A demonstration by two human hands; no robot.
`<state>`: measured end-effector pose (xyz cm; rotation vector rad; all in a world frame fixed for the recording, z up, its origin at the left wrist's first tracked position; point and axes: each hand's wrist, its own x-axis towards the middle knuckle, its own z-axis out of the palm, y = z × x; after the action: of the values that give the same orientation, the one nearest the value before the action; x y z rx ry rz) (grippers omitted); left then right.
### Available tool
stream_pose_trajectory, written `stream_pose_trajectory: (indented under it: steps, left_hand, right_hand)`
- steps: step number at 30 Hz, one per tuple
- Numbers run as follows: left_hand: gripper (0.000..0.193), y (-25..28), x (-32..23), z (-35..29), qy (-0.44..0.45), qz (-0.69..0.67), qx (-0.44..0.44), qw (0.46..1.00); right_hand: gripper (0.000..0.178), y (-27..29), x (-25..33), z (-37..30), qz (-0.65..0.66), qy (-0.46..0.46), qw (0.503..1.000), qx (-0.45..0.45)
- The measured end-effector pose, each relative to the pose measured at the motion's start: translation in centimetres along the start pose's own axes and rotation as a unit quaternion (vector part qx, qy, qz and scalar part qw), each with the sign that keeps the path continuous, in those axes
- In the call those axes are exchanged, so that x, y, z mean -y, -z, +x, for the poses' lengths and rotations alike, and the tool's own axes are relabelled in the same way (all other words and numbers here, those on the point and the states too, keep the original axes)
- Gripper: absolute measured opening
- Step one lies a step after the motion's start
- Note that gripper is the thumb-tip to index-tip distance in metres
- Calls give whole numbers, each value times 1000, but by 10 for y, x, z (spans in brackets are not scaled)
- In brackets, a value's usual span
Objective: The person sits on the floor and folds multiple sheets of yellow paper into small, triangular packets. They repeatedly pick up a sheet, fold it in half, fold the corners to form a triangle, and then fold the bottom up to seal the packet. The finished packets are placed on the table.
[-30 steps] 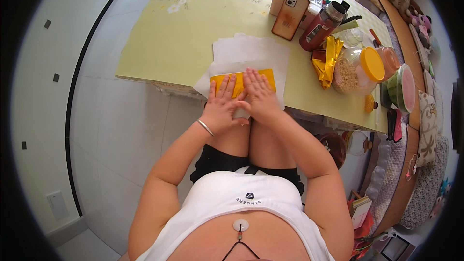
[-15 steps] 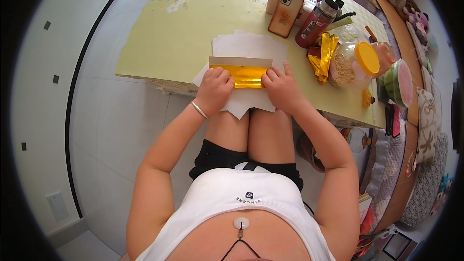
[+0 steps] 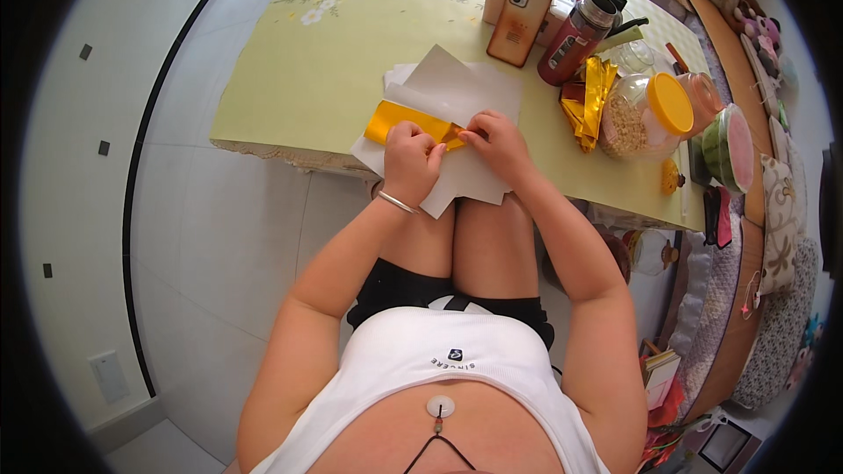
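Note:
A sheet of gold foil paper (image 3: 386,121) with a pale back lies folded into a slanting strip near the table's front edge. My left hand (image 3: 413,158), a silver bangle on its wrist, presses and grips the strip's lower edge near the middle. At the strip's right end my right hand (image 3: 496,140) pinches a corner of the same foil; the fingertips partly cover that fold. Under both hands lie overlapping white sheets (image 3: 457,186), some hanging past the table edge above my knees.
Across the right of the table (image 3: 290,88) stand a phone (image 3: 520,25) leaning on a box, a dark red flask (image 3: 575,39), crumpled gold foil (image 3: 587,104), a yellow-lidded jar (image 3: 625,118) and a cut watermelon (image 3: 727,149). A small yellow object (image 3: 672,177) sits near the right edge.
The gold strip has turned from level to slanting down rightward, and its pale back now rises behind it. Both hands have come closer together; the right has shifted to the strip's end.

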<state>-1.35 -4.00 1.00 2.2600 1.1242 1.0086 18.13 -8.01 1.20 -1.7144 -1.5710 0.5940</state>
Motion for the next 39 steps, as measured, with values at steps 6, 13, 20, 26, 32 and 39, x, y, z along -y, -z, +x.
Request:
stream_pose_trajectory:
  steps: [6, 13, 20, 26, 32, 39]
  left_hand:
    - [17, -6, 4, 2, 50, 16, 1, 999]
    - [16, -12, 8, 8, 47, 43, 1, 998]
    - [16, -15, 8, 10, 28, 75, -27, 996]
    - [16, 8, 7, -3, -8, 98, 15, 995]
    - [29, 66, 43, 1, -165, 113, 49, 979]
    - [31, 80, 64, 26, -358, 174, 129, 908]
  right_hand:
    - [23, -9, 6, 0, -81, 16, 995, -57]
    - [23, -16, 9, -2, -136, 26, 987, -80]
    - [69, -39, 18, -36, -199, 223, 954, -33]
    - [91, -33, 20, -44, -244, 159, 954, 70]
    - [92, -17, 33, -43, -257, 182, 937, 148]
    - [79, -2, 32, -40, -245, 218, 923, 200]
